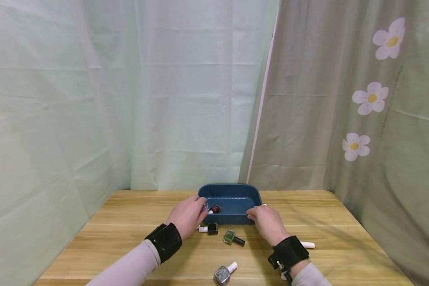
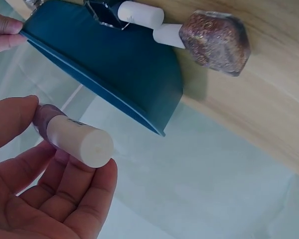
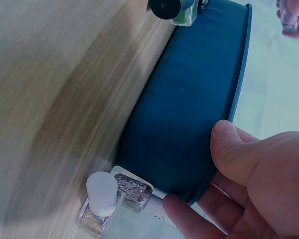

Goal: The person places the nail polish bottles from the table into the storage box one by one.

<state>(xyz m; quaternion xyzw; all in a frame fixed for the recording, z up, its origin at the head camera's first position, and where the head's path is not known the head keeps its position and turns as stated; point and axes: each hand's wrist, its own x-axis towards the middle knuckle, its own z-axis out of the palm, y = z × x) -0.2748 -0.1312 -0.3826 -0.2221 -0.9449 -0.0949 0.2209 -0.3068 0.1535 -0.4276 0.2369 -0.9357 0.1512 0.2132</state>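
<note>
My left hand (image 1: 187, 214) pinches a nail polish bottle (image 2: 74, 137) with a white cap and purplish glass, held over the left end of a dark blue bin (image 1: 232, 219). The bottle is clear of the bin's rim in the left wrist view. My right hand (image 1: 268, 222) grips the bin's rim at its near right corner, thumb on the wall. Inside the bin at the left lies a dark brown polish bottle (image 1: 216, 208); a white cap shows beside it.
In front of the bin lie a black bottle (image 1: 212, 228), a green one (image 1: 229, 236) and a silver glitter one (image 1: 222, 275). A brown glitter bottle (image 2: 214, 42) lies left. Two glitter bottles (image 3: 133, 190) stand or lie by the bin's right end. Curtains hang behind the table.
</note>
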